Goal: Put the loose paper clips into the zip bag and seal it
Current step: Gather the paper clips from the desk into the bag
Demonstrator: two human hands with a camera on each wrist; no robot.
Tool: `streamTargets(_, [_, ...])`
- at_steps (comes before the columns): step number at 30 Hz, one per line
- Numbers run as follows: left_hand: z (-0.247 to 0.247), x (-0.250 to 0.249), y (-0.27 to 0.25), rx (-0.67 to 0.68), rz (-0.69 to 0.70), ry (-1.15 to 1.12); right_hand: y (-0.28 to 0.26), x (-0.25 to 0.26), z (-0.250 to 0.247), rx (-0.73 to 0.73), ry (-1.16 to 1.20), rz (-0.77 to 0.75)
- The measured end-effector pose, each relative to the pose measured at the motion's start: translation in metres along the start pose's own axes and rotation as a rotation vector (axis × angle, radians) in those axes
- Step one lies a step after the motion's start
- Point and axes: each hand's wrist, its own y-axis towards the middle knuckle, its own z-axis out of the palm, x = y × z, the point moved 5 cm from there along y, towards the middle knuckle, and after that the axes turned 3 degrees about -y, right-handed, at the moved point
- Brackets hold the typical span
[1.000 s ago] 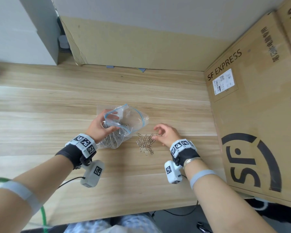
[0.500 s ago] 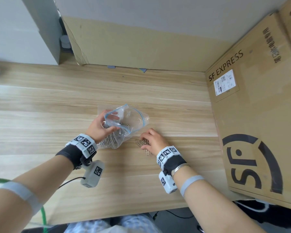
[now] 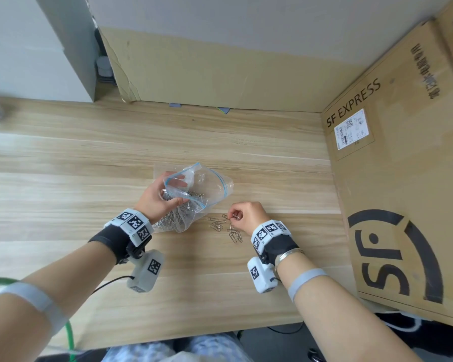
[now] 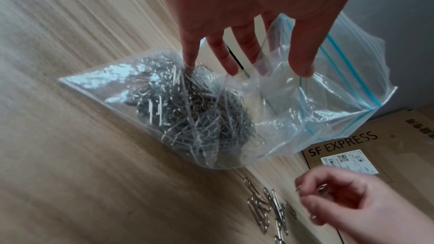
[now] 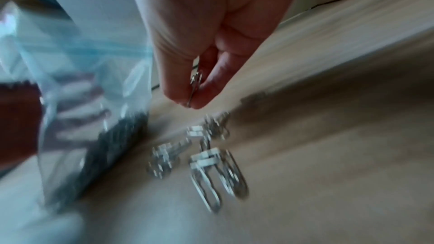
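While held at its mouth by the left hand [image 3: 156,198], thumb and fingers pinching the rim open, the zip bag [image 3: 194,197] looks limp, slippery, bottom-heavy. Just right of it, loose paper clips [image 3: 226,228]: light, stiff. Beyond them, right hand [image 3: 246,214] curled, pinching a clip or two.

One zip bag [image 3: 194,194] is held in the left hand [image 3: 157,198], with a heap of paper clips [image 4: 187,110] inside it, too many and too tangled to count. Between the two hands, roughly ten loose paper clips [image 3: 226,228] lie on the one table [image 3: 63,178]; overlap makes the exact number unclear. The right hand [image 3: 246,214] pinches what looks like one or two clips. Beyond the right hand stands one printed cardboard box [image 3: 403,178].
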Motion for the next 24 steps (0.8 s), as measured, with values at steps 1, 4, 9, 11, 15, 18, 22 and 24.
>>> streamTargets(1, [0.000,0.000,0.000,0.001,0.002,-0.004,-0.002,0.000,-0.006,-0.008,0.016,0.009])
streamTargets(4, [-0.001,0.000,0.000,0.005,0.011,-0.001,-0.010,0.009,-0.035,-0.040,0.079,-0.012])
streamTargets(9, [0.000,-0.002,0.001,0.005,0.020,0.011,-0.010,0.053,-0.083,-0.191,0.138,-0.247])
streamTargets(11, [0.001,-0.003,0.000,0.009,0.020,0.010,-0.002,0.077,-0.088,-0.226,0.123,-0.363])
streamTargets(15, [0.001,-0.005,-0.001,0.006,0.020,0.019,0.016,0.111,-0.070,-0.081,0.030,-0.425])
streamTargets(18, [0.001,-0.005,-0.002,-0.003,0.016,0.003,0.021,0.111,-0.058,0.067,0.022,-0.343])
streamTargets(22, [-0.001,-0.004,-0.003,-0.010,0.013,-0.011,0.014,0.092,-0.075,-0.017,0.170,-0.223])
streamTargets(24, [-0.001,-0.003,-0.003,-0.009,0.008,-0.009,0.010,0.071,-0.087,-0.137,0.261,-0.148])
